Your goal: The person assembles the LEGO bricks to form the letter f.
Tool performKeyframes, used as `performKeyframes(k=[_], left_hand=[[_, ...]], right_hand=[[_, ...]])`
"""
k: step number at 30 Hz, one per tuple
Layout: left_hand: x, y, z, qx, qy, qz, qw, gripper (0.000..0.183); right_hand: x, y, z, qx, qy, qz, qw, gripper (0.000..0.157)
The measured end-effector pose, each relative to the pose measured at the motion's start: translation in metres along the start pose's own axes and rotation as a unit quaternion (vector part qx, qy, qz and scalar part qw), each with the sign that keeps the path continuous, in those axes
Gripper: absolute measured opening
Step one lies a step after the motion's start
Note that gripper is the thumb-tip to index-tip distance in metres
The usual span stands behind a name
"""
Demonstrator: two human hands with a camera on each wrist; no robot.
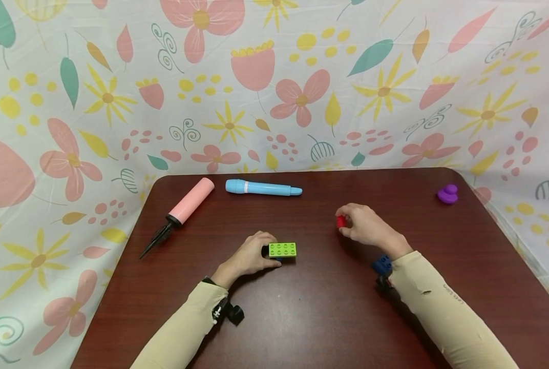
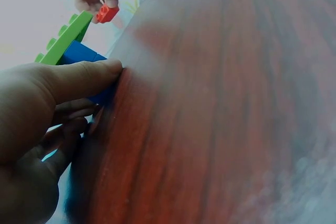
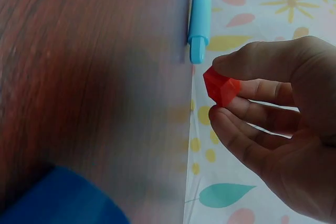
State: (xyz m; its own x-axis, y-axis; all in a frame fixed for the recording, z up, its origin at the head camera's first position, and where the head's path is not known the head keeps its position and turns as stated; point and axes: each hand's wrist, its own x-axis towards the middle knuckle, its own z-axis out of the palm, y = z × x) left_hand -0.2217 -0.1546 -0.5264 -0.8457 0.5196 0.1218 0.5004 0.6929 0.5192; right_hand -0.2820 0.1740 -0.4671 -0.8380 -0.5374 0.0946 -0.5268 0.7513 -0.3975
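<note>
On dark wooden table [image 1: 311,318], the right hand [image 1: 365,224] pinches red brick [image 1: 340,221], beyond and rightward of green-topped stack [image 1: 282,249], which left hand [image 1: 250,254] grips.

Between the left hand [image 1: 249,254] and the right hand [image 1: 364,225], a wide lane of bare table [image 1: 311,318] leads back as far as the light-blue tube [image 1: 262,188]. The green brick [image 1: 282,249] and blue piece [image 2: 81,52] in the left hand's grip jut into its left side; the red brick [image 1: 340,221] edges its right. A dark blue brick [image 1: 382,265] obstructs low passage beside the right wrist. The pink pump [image 1: 192,201] blocks the far left, the floral cloth [image 1: 302,141] the back. A hand fits easily between the right hand and the purple toy [image 1: 447,195].
</note>
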Motion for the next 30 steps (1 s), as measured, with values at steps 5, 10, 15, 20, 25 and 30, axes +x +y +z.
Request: performKeyframes(k=[5, 10, 15, 20, 25, 30], left_hand=[[0.0, 0.0, 0.0, -0.003, 0.001, -0.003, 1.0, 0.042], [-0.001, 0.0, 0.001, -0.001, 0.001, -0.001, 1.0, 0.043], [0.0, 0.0, 0.001, 0.001, 0.002, 0.002, 1.0, 0.043], [0.0, 0.0, 0.001, 0.003, 0.002, 0.0, 1.0, 0.043], [0.0, -0.001, 0.001, 0.0, 0.002, -0.002, 1.0, 0.044], [0.0, -0.001, 0.001, 0.0, 0.0, -0.004, 1.0, 0.043]], right_hand=[[-0.001, -0.006, 0.002, 0.005, -0.001, -0.005, 1.0, 0.035], [-0.001, -0.009, 0.004, 0.003, 0.007, -0.018, 1.0, 0.034], [0.001, -0.013, 0.005, 0.002, 0.013, -0.025, 1.0, 0.032], [0.002, -0.019, 0.006, 0.011, 0.012, -0.028, 0.999, 0.033], [0.003, -0.025, 0.008, 0.011, 0.014, -0.024, 1.0, 0.032], [0.005, -0.031, 0.009, 0.016, 0.015, -0.022, 1.0, 0.033]])
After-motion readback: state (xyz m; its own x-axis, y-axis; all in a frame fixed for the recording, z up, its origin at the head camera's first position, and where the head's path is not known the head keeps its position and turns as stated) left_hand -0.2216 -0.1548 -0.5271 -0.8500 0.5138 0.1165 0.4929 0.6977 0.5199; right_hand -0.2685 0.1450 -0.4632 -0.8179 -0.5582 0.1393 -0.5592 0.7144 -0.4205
